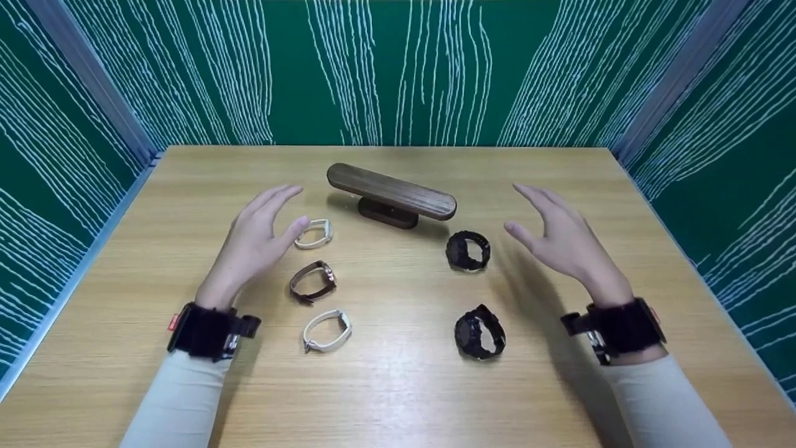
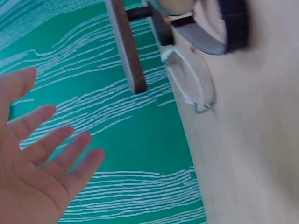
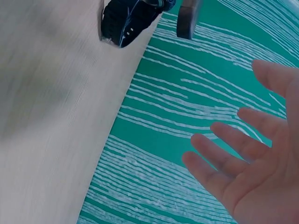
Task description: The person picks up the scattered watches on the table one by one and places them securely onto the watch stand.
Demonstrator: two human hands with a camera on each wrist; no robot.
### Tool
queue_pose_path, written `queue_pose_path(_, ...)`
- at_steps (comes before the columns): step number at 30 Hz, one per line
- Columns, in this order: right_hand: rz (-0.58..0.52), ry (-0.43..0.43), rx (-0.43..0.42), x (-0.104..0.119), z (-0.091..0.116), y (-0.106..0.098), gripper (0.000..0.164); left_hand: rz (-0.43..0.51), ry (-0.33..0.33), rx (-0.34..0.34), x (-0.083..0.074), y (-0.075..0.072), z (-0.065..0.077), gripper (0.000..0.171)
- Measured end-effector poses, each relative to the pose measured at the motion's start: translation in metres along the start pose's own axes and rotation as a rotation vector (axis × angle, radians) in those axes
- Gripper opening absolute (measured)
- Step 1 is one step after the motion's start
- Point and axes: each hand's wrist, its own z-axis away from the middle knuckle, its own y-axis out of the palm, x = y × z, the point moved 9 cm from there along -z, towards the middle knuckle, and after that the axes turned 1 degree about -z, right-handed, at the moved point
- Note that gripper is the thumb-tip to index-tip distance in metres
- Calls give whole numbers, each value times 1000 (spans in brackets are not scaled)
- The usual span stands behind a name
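My left hand (image 1: 258,239) hovers over the left of the table with fingers extended, holding nothing. Its thumb overlaps the far white watch (image 1: 315,235) in the head view. Nearer to me lie a brown-strapped watch (image 1: 313,282) and a second white watch (image 1: 328,331). My right hand (image 1: 559,239) is held up on the other side, fingers spread and grasping nothing. Left of it is a black watch (image 1: 467,251); another black watch (image 1: 479,333) lies closer to me. Between the hands, farther back, a dark wooden watch stand (image 1: 392,191) has a bare, slanting bar on a small base.
The wooden table (image 1: 398,398) is bordered by green panels (image 1: 429,68) with white wavy lines at the back and both sides. Each wrist carries a black strapped-on device, the left one (image 1: 202,331) and the right one (image 1: 625,333).
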Motion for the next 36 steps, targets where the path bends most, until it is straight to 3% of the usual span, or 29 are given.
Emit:
queue_pose_path(11,-36,-11,39,16,-43,36,81,99,83,70,-22,25,-11,61)
queue_pose_path(18,-40,-35,71,31,-62,60,83,100,87,97,-22,35,-12,61)
queue_pose_path(27,4,-63,126,43,-79,83,78,88,131,85,-26,40,-12,58)
queue_pose_path(36,10,-95,121,47,-86,94,69,74,138,81,-29,42,-16,58)
